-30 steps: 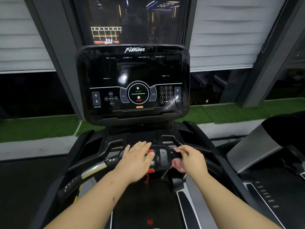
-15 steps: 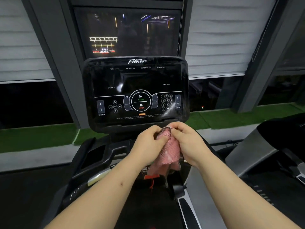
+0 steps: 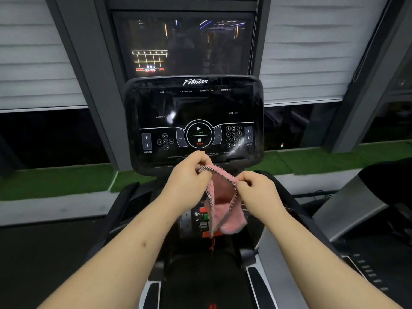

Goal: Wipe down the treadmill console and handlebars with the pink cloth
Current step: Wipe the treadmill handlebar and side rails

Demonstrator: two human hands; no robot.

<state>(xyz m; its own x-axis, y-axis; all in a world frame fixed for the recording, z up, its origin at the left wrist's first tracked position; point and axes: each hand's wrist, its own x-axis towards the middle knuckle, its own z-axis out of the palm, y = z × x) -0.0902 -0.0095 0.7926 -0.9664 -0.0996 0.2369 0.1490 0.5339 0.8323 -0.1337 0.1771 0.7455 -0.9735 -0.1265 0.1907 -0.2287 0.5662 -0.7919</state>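
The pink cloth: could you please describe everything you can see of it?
The pink cloth looks fluffy, like terry, with a darker speckled stitched hem. It is held open between both hands: the left hand pinches its upper edge, the right hand the opposite edge. The rest hangs limp before the handlebar controls, below the console.

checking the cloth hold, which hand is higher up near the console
The left hand: it pinches the cloth by a corner, over the bottom edge of the console; the right hand pinches the hem lower down.
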